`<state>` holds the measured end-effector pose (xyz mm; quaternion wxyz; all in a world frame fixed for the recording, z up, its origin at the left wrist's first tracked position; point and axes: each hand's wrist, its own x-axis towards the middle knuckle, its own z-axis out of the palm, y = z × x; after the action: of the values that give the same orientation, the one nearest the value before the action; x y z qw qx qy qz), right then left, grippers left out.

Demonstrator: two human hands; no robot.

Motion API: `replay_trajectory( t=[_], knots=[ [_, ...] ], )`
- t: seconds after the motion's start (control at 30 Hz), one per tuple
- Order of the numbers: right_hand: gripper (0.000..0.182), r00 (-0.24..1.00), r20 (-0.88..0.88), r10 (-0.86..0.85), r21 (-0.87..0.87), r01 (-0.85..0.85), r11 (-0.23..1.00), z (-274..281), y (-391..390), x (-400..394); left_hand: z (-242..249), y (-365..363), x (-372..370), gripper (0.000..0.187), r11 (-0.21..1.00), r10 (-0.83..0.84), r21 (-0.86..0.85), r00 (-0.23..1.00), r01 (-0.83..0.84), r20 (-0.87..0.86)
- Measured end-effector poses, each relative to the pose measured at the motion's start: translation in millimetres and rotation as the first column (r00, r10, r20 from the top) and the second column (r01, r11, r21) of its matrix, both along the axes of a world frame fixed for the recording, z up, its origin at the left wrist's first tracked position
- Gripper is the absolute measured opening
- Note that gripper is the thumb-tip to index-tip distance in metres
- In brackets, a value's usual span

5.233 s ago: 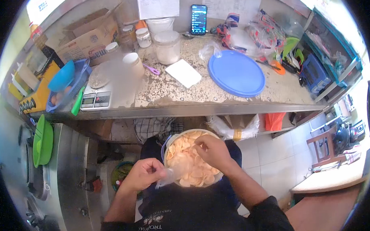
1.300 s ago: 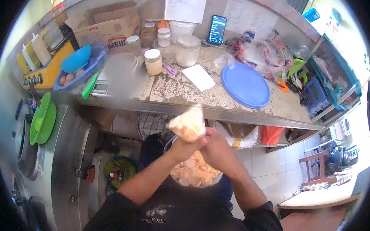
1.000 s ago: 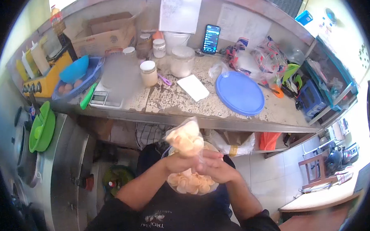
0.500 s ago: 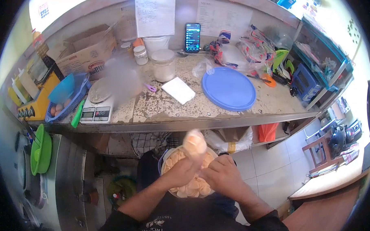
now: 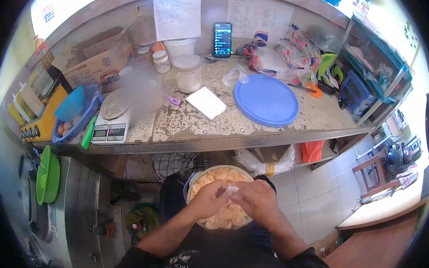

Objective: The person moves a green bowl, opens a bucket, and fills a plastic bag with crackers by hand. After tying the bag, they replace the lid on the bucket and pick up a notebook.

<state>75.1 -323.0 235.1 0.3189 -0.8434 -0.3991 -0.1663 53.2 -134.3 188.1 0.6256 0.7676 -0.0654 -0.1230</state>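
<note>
A round tub full of thin, pale-orange chips sits in my lap, below both hands. Over it, my left hand and my right hand meet, fingers pinched together. Between the fingertips shows a small bunched piece of whitish, see-through plastic, which looks like the gathered neck of a plastic bag. The rest of that bag cannot be told apart from the hands and the chips beneath.
On the worktop ahead are a blue round lid, a folded white cloth or paper, a lidded tub of white contents and a kitchen scale. A phone leans against the wall. A green basin is at left.
The filled clear bag of chips that stood up above my hands is no longer visible there. Only bunched plastic shows at the fingertips, and both hands remain over the tub.
</note>
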Motion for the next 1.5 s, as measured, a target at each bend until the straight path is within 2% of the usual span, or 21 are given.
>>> replay_trajectory(
  t=[0.03, 0.17, 0.23, 0.37, 0.43, 0.47, 0.53, 0.7, 0.77, 0.8, 0.83, 0.87, 0.93, 1.0, 1.03, 1.27, 1.33, 1.37, 1.43, 1.47, 1.5],
  knots=[
    [0.018, 0.999, -0.025, -0.045, -0.024, 0.045, 0.999, -4, -2, 3, -5, 0, -1, 0.015, 0.972, 0.032, -0.23, 0.995, -0.054, -0.097],
    [0.018, 0.998, -0.043, -0.038, -0.058, 0.035, 0.998, -2, -5, 9, -9, -4, -2, 0.014, 0.988, 0.055, -0.145, 0.996, -0.044, 0.075],
    [0.017, 0.995, -0.1, 0.031, -0.033, -0.035, 0.999, 0, -3, 11, -19, -5, 3, 0.016, 0.936, 0.089, -0.325, 0.983, -0.138, -0.161],
    [0.021, 0.964, -0.26, 0.051, 0.049, -0.039, 0.998, 11, 5, 6, -5, -9, 0, 0.013, 0.791, 0.104, -0.584, 0.98, -0.184, -0.169],
    [0.021, 0.973, -0.213, 0.088, 0.074, -0.074, 0.995, 10, 4, 11, 13, -8, 0, 0.01, 0.959, 0.246, -0.181, 0.957, -0.216, 0.157],
    [0.021, 0.977, -0.171, 0.124, 0.096, -0.109, 0.989, 9, 2, 13, 21, -6, -1, 0.01, 0.959, 0.245, -0.181, 0.957, -0.216, 0.156],
    [0.018, 0.972, -0.192, 0.134, 0.107, -0.115, 0.988, 11, -1, 13, 37, 0, 1, 0.009, 0.986, 0.107, 0.06, 0.864, -0.156, 0.492],
    [0.009, 0.915, -0.378, 0.145, 0.215, -0.065, 0.974, 9, -7, 9, 61, 8, 9, 0.016, 0.973, -0.074, 0.197, 0.642, -0.121, 0.763],
    [0.008, 0.717, -0.637, 0.283, 0.491, 0.094, 0.866, -10, -4, 8, 63, 12, 12, 0.02, 0.97, -0.128, 0.224, 0.581, -0.097, 0.804],
    [0.008, 0.719, -0.637, 0.277, 0.493, 0.104, 0.864, -14, -1, 6, 62, 13, 14, 0.02, 0.972, -0.131, 0.214, 0.545, -0.092, 0.828],
    [0.007, 0.556, -0.697, 0.453, 0.636, 0.188, 0.749, -18, 4, 5, 61, 14, 16, 0.021, 0.975, -0.135, 0.205, 0.507, -0.085, 0.852],
    [0.007, 0.38, -0.681, 0.626, 0.731, 0.303, 0.612, -23, 8, 3, 59, 14, 17, 0.021, 0.975, -0.144, 0.208, 0.507, -0.072, 0.85],
    [0.009, 0.338, -0.658, 0.673, 0.752, 0.356, 0.555, -44, 11, -1, 52, 13, 18, 0.02, 0.991, -0.064, 0.116, 0.519, -0.068, 0.852],
    [0.012, 0.166, -0.556, 0.814, 0.765, 0.484, 0.424, -57, 16, -7, 45, 14, 16, 0.019, 0.994, -0.066, 0.102, 0.551, -0.035, 0.832],
    [0.015, 0.158, -0.552, 0.819, 0.757, 0.508, 0.412, -64, 18, -10, 43, 14, 15, 0.018, 0.997, -0.06, 0.082, 0.578, -0.013, 0.814],
    [0.016, 0.234, -0.673, 0.702, 0.693, 0.531, 0.487, -51, 16, -15, 33, 14, 8, 0.018, 0.997, -0.051, 0.081, 0.703, -0.01, 0.709],
    [0.016, 0.332, -0.789, 0.518, 0.615, 0.443, 0.653, -39, 11, -16, 31, 15, 6, 0.017, 0.998, -0.046, 0.069, 0.721, -0.002, 0.692],
    [0.016, 0.326, -0.789, 0.521, 0.614, 0.437, 0.657, -37, 9, -15, 31, 16, 5, 0.017, 0.998, -0.039, 0.068, 0.722, -0.012, 0.691],
    [0.015, 0.53, -0.798, 0.288, 0.518, 0.357, 0.778, -34, 7, -15, 31, 14, 2, 0.017, 0.997, -0.022, 0.067, 0.738, -0.031, 0.674],
    [0.015, 0.525, -0.799, 0.293, 0.515, 0.347, 0.784, -28, 7, -16, 30, 14, 1, 0.017, 0.997, -0.011, 0.065, 0.74, -0.044, 0.673],
    [0.016, 0.759, -0.645, 0.088, 0.409, 0.246, 0.878, -18, 8, -17, 29, 14, 1, 0.016, 0.995, -0.013, 0.085, 0.746, -0.059, 0.666]
  ],
)
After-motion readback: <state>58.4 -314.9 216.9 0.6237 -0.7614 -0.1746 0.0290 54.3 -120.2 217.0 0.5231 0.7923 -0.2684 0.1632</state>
